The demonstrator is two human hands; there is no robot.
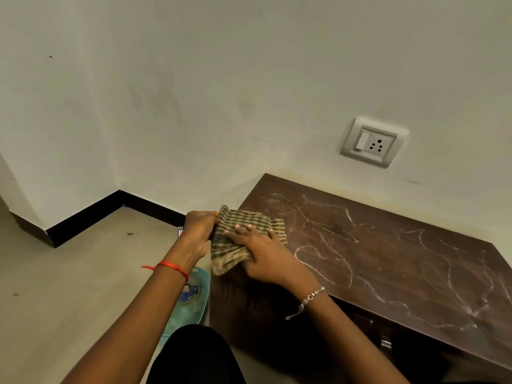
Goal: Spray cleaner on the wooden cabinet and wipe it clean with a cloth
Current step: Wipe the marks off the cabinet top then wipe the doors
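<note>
A dark brown wooden cabinet (388, 259) stands against the wall, its top covered in white scribbled lines. A striped green-and-beige cloth (243, 225) lies over the cabinet's near left corner. My left hand (198, 225) pinches the cloth's left edge. My right hand (263, 253) presses flat on the cloth with fingers spread over it. A pale blue spray bottle (191, 297) lies on the floor just left of the cabinet, partly hidden behind my left forearm.
A switch and socket plate (372, 142) sits on the cream wall above the cabinet. Black skirting (91, 214) runs along the corner at the left. Beige floor (69, 286) spreads to the left. My dark-clothed knee (194, 356) is at the bottom centre.
</note>
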